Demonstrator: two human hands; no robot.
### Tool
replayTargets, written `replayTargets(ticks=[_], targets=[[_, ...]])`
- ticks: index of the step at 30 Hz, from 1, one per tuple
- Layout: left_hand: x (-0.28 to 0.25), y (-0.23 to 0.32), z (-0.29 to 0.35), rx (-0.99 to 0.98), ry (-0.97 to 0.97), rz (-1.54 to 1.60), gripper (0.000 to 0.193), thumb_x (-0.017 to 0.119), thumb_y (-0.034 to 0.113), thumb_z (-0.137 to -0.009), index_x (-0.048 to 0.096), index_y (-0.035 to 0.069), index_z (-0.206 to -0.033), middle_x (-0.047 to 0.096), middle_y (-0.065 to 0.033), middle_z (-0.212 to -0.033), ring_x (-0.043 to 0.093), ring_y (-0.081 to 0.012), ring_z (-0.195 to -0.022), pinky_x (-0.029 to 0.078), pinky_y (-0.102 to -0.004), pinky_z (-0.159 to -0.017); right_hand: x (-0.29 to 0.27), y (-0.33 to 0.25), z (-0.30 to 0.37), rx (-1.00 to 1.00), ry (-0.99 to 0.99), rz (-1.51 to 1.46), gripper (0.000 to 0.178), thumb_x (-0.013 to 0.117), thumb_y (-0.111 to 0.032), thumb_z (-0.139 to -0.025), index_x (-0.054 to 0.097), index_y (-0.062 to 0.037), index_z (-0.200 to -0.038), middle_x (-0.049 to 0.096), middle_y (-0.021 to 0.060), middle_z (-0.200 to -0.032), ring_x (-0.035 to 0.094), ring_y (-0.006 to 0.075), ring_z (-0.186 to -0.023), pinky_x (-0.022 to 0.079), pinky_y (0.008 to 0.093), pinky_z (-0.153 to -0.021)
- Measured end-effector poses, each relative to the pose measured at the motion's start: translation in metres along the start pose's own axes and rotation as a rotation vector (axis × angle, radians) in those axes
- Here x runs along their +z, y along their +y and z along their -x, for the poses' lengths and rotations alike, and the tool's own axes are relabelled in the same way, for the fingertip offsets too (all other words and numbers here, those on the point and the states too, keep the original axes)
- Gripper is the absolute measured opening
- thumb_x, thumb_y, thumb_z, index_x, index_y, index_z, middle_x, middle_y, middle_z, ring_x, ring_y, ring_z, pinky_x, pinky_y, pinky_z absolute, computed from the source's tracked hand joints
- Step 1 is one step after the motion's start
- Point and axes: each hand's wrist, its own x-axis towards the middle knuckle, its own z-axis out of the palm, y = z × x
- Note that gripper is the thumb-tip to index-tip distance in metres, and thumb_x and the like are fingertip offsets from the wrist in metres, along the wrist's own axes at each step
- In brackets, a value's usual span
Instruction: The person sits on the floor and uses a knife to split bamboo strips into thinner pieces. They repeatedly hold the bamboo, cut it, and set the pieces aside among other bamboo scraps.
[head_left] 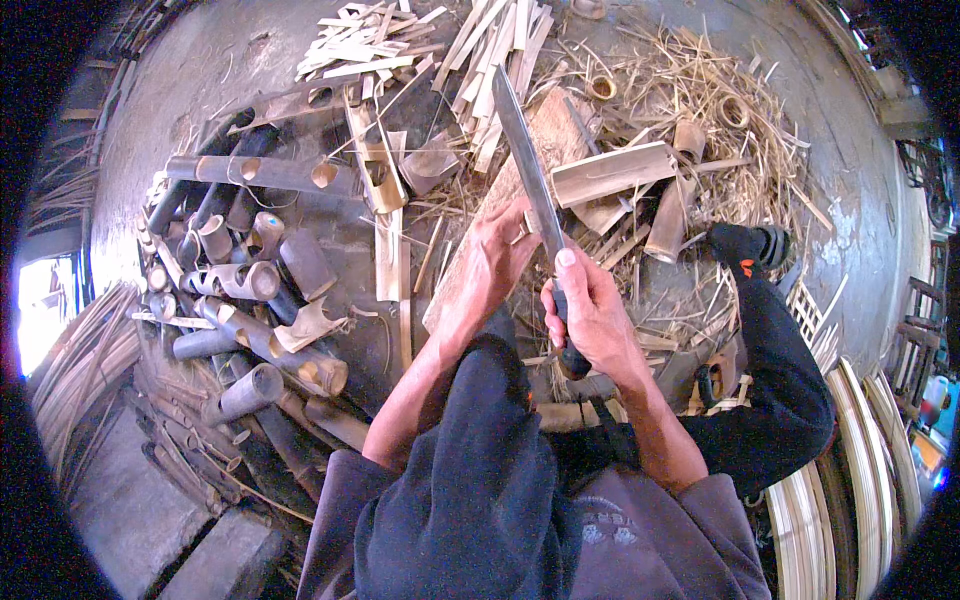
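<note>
A worn grey concrete floor [220, 90] fills the view, with one bright opening [50, 310] beyond its left edge. At that edge lies one bundle of thin strips [85, 370]; two flat grey slabs [150, 495] sit toward the near left corner. Next comes a pile of bamboo tubes [245, 282], more than ten, too jumbled for an exact count. Toward the far edge are two heaps of pale slats [365, 45], too many to count.

Around mid-floor, one long wood block [475, 250] lies at a slant. Above it is the left hand [495, 255], fingers bent and close together beside the blade; I cannot tell whether they pinch it. One knife [530, 165] is held over the block, tip toward the far edge. The right hand [590, 315] has its fingers curled round the handle, thumb pressed at the blade's base.

Farther right are one split bamboo piece [615, 173], two bamboo rings [735, 111] among shavings [770, 150], and one dark shoe [745, 243].
</note>
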Motion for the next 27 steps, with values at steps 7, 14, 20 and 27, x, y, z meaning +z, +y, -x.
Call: replayTargets(ticks=[7, 14, 20, 27], targets=[[-0.001, 0.002, 0.001, 0.063, 0.020, 0.052, 0.025, 0.062, 0.004, -0.081, 0.059, 0.004, -0.106, 0.064, -0.0211, -0.088, 0.062, -0.0409, -0.085, 0.050, -0.0421, -0.072, 0.001, 0.000, 0.002, -0.014, 0.019, 0.029, 0.053, 0.039, -0.044, -0.100, 0.037, -0.0149, -0.143, 0.047, -0.0018, -0.067, 0.044, 0.0055, -0.049, 0.039, 0.0212, -0.043], [-0.001, 0.013, 0.002, 0.087, 0.063, 0.107, 0.027, 0.064, 0.000, -0.078, 0.058, 0.003, -0.105, 0.064, -0.0191, -0.092, 0.062, -0.0382, -0.084, 0.049, -0.0403, -0.070, 0.002, 0.012, -0.003, -0.155, 0.100, 0.274, 0.050, 0.039, -0.038, -0.101, 0.035, -0.0146, -0.145, 0.044, -0.0032, -0.066, 0.041, 0.0047, -0.051, 0.038, 0.0202, -0.044], [-0.002, 0.024, 0.002, 0.047, 0.066, 0.113, 0.032, 0.065, -0.001, -0.078, 0.059, 0.003, -0.109, 0.062, -0.0183, -0.096, 0.062, -0.0341, -0.085, 0.050, -0.0376, -0.074, 0.001, 0.018, 0.001, -0.242, 0.111, 0.283, 0.048, 0.039, -0.034, -0.102, 0.035, -0.0140, -0.145, 0.042, -0.0042, -0.063, 0.040, 0.0043, -0.051, 0.037, 0.0205, -0.044], [0.002, 0.023, 0.009, -0.037, 0.091, 0.149, 0.035, 0.066, -0.001, -0.077, 0.060, 0.002, -0.111, 0.062, -0.0175, -0.102, 0.061, -0.0340, -0.094, 0.049, -0.0380, -0.082, 0.009, 0.004, 0.009, -0.323, 0.142, 0.285, 0.047, 0.040, -0.031, -0.101, 0.036, -0.0138, -0.145, 0.040, -0.0055, -0.063, 0.036, 0.0034, -0.054, 0.034, 0.0195, -0.046]])
